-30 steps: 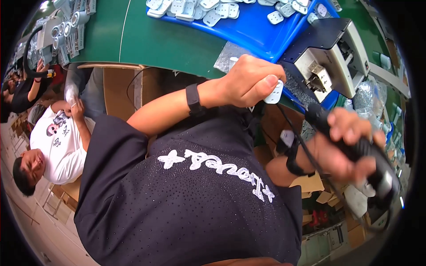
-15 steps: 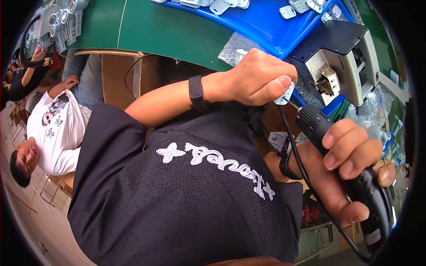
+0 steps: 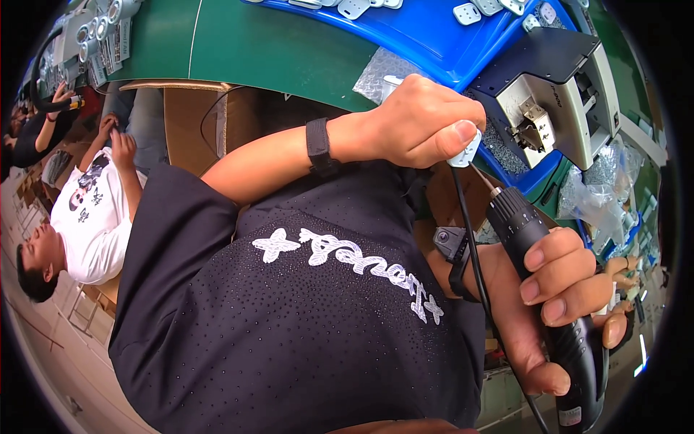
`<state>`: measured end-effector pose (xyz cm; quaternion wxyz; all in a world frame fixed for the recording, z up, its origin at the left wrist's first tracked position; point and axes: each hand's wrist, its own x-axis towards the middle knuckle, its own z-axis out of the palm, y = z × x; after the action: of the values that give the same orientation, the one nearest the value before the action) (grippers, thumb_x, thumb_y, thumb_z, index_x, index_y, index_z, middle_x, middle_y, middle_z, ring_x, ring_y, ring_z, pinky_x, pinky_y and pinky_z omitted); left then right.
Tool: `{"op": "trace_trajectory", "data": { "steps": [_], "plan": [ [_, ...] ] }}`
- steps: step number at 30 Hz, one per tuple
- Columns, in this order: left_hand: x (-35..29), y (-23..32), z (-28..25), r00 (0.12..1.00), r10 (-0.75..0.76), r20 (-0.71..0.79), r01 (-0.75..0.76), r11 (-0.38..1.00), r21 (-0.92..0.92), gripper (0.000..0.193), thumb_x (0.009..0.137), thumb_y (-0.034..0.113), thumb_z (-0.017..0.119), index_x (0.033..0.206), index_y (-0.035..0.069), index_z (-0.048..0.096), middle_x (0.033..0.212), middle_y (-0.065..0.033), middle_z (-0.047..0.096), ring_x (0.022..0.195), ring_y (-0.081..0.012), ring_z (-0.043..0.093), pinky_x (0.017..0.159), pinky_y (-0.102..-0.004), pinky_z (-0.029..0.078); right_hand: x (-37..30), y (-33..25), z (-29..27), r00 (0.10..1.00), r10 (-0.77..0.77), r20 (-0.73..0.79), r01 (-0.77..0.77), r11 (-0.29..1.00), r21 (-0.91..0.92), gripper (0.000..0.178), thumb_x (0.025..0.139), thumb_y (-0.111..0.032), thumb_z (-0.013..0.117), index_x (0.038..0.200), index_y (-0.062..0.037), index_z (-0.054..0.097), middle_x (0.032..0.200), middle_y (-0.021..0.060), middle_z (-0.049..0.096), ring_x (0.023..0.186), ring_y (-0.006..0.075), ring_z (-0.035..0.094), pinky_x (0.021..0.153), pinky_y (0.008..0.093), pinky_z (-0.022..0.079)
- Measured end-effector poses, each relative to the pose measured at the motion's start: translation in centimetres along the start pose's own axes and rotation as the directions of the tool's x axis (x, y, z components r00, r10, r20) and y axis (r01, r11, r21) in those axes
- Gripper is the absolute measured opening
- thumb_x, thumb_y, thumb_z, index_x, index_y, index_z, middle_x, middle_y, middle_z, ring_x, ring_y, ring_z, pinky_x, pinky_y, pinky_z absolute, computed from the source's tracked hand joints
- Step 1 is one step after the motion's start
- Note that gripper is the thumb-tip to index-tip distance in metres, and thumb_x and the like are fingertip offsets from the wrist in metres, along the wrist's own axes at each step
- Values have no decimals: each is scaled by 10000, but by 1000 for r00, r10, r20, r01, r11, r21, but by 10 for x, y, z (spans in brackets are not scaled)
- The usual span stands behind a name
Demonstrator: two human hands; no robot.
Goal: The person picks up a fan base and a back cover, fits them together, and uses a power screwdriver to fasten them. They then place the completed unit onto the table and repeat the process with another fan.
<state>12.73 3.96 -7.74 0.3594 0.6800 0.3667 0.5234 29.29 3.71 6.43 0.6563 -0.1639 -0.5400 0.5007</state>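
Note:
My left hand [image 3: 426, 123] is closed around a small white plastic piece [image 3: 465, 153], its thumb pressing on top; much of the piece is hidden by the fingers. A black cable [image 3: 468, 217] hangs from beside the piece. Wrapped round a black electric screwdriver [image 3: 517, 220], my right hand [image 3: 557, 289] points it up toward the left hand. Its thin bit [image 3: 483, 176] ends at or very near the edge of the white piece; I cannot tell whether it touches.
Flat white plastic pieces [image 3: 467, 14] lie in a blue tray [image 3: 426, 50] on the green table [image 3: 289, 58]. A black-topped machine with a metal front [image 3: 535, 123] stands right of my left hand, near small screws [image 3: 502, 148]. Clear plastic bags [image 3: 603, 188] lie beyond. A person [image 3: 94, 217] sits at left.
The screwdriver and my right hand have shifted down and slightly left, so more of the bit shows. My left hand stays nearly still. The seated person has raised their hands.

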Motion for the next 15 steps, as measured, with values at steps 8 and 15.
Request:
{"op": "trace_trajectory", "data": {
  "steps": [8,15],
  "plan": [
    [2,1,-2,1000,-2,0,2,1000,-3,451,1017,314,383,853,-12,647,740,-159,641,631,-334,643,563,-386,503,-1,8,4,999,-1,-37,1,1000,17,688,818,-620,704,1237,-122,479,799,27,484,570,155,445,600,377,382],
    [1,-1,-1,1000,16,9,-16,1000,2,436,1015,313,401,863,-13,646,735,-157,636,628,-340,636,559,-387,499,-4,9,6,999,-29,-19,29,1000,8,690,822,-628,697,1240,-126,477,799,34,478,553,157,433,582,380,380]
  ]
}}
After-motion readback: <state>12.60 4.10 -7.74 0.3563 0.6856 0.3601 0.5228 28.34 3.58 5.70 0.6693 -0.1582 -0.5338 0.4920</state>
